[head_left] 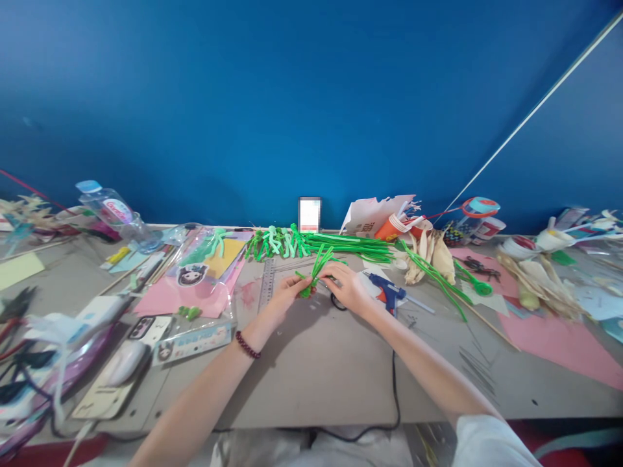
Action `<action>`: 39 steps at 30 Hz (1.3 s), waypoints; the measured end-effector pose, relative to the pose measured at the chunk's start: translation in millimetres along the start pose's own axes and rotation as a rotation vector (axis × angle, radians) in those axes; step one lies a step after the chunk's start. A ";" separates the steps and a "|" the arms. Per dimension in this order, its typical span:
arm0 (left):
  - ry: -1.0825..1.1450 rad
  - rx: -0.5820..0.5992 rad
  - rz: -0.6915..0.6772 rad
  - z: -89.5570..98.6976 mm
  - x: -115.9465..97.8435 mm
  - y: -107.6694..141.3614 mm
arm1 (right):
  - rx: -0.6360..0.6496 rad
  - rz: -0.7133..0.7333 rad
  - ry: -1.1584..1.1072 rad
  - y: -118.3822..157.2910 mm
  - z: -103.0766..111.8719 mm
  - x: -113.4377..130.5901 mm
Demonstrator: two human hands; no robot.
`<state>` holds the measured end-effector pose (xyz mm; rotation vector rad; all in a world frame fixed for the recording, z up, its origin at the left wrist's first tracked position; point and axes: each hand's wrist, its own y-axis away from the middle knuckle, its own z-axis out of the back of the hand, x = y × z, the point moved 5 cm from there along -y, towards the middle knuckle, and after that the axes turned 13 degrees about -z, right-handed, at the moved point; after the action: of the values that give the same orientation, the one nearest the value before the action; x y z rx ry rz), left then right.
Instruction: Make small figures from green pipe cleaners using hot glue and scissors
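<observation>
A small bundle of bright green pipe cleaners [320, 261] fans upward between my hands above the middle of the table. My left hand [291, 287] is closed around its lower part, a beaded bracelet on that wrist. From the right, my right hand [344, 287] pinches at the same bundle, fingertips close to those of the left; the exact grip is partly hidden. Behind them lie a row of twisted green pipe cleaner pieces [277, 242] and a pile of long straight green pipe cleaners [360, 246]. A blue glue gun [389, 292] rests beside my right wrist.
A clear ruler [267, 282] lies left of my hands. Further left are a plastic sleeve with coloured paper [214, 295], a white mouse [127, 363] and a bottle [114, 209]. A lit phone [309, 214] leans on the blue wall. Right are dried husks [442, 258] and pink paper [559, 347].
</observation>
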<state>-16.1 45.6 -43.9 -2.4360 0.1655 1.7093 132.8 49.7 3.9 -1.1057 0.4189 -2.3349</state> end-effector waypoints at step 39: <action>-0.330 -0.099 -0.330 3.2 -17.3 -1.2 | 0.155 -0.534 -0.268 1.8 -11.7 -13.7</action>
<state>-24.7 47.3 -28.6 -2.0534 -0.3482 1.9586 131.5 56.7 -12.7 -1.5720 -0.1802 -2.5453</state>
